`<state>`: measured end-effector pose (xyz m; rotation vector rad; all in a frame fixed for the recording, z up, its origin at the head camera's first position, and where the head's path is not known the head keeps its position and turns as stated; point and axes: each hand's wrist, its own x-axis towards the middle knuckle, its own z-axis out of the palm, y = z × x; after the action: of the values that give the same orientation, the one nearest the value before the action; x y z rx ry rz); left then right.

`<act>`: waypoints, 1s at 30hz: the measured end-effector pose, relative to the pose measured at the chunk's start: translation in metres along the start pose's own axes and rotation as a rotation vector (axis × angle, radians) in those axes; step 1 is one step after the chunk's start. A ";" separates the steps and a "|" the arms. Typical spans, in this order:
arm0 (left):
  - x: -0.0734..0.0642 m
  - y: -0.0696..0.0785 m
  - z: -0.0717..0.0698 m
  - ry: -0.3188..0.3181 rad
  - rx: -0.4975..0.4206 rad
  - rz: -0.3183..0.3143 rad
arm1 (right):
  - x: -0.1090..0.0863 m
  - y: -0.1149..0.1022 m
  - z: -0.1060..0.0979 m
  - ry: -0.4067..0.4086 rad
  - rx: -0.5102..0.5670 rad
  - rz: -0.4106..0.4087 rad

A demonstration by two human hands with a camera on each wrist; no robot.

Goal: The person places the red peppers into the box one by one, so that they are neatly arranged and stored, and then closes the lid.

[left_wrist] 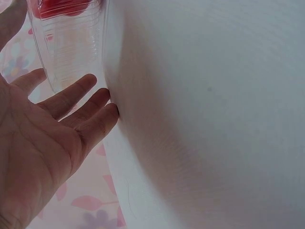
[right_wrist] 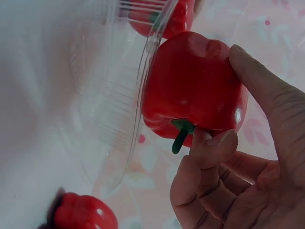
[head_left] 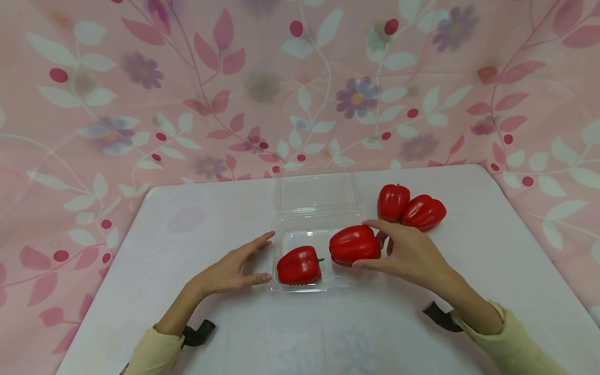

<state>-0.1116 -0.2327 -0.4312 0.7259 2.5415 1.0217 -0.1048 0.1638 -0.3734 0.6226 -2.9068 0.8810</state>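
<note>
A clear plastic clamshell box point(head_left: 316, 194) lies on the table with its lid tipped back. One red bell pepper point(head_left: 298, 266) sits in the left part of its tray, green stem pointing right. Above the tray's right side, my right hand point(head_left: 410, 255) holds a second red bell pepper point(right_wrist: 195, 81) between thumb and fingers; its green stem shows in the right wrist view. My left hand point(head_left: 229, 268) is beside the box's left edge, fingers extended and holding nothing. In the left wrist view, the left hand's palm and spread fingers point(left_wrist: 71, 98) are near the box wall.
Two more red bell peppers point(head_left: 392, 202) lie together on the table behind my right hand. The white table point(head_left: 211, 333) ends at a pink floral cloth point(head_left: 262, 88) hanging at the back. A dark strap or mount piece shows at each wrist.
</note>
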 end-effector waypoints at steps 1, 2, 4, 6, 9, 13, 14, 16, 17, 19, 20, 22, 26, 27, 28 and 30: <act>0.000 0.000 0.000 0.000 0.000 0.001 | 0.000 -0.001 0.002 -0.005 -0.001 0.000; 0.000 0.000 0.000 0.000 0.001 0.001 | 0.000 -0.002 0.003 -0.010 -0.003 0.001; 0.000 0.000 0.000 0.000 0.001 0.001 | 0.000 -0.003 0.006 -0.025 -0.009 0.005; 0.000 0.000 0.000 -0.002 0.001 -0.002 | 0.000 -0.004 0.009 -0.037 -0.009 0.012; 0.000 0.001 0.000 -0.004 0.001 -0.006 | -0.001 -0.005 0.013 -0.040 -0.031 0.018; 0.000 0.001 0.000 -0.004 0.004 -0.005 | -0.001 -0.007 0.018 -0.042 -0.063 0.025; 0.000 0.001 0.000 -0.003 0.004 -0.006 | -0.001 -0.008 0.019 -0.044 -0.068 0.026; 0.000 0.000 0.000 -0.003 0.003 -0.007 | -0.002 -0.008 0.021 -0.053 -0.072 0.033; 0.000 0.000 0.000 -0.003 0.003 -0.008 | -0.002 -0.008 0.022 -0.054 -0.072 0.038; 0.000 0.000 0.001 -0.001 0.004 -0.009 | -0.003 -0.008 0.024 -0.055 -0.074 0.045; 0.000 0.000 0.001 -0.001 0.006 -0.010 | -0.003 -0.008 0.024 -0.055 -0.075 0.046; 0.000 0.000 0.001 -0.001 0.009 -0.009 | -0.004 -0.008 0.026 -0.054 -0.074 0.042; 0.000 -0.001 0.001 -0.001 0.012 -0.008 | -0.005 -0.007 0.028 -0.048 -0.082 0.033; 0.001 -0.001 0.001 -0.001 0.012 -0.008 | -0.005 -0.007 0.028 -0.045 -0.083 0.032; 0.001 -0.001 0.001 -0.001 0.011 -0.007 | -0.006 -0.007 0.029 -0.043 -0.084 0.031; 0.001 0.000 0.000 -0.001 0.014 -0.006 | -0.006 -0.007 0.029 -0.040 -0.086 0.031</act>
<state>-0.1122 -0.2324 -0.4316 0.7218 2.5504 1.0028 -0.0948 0.1453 -0.3951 0.5966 -2.9798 0.7501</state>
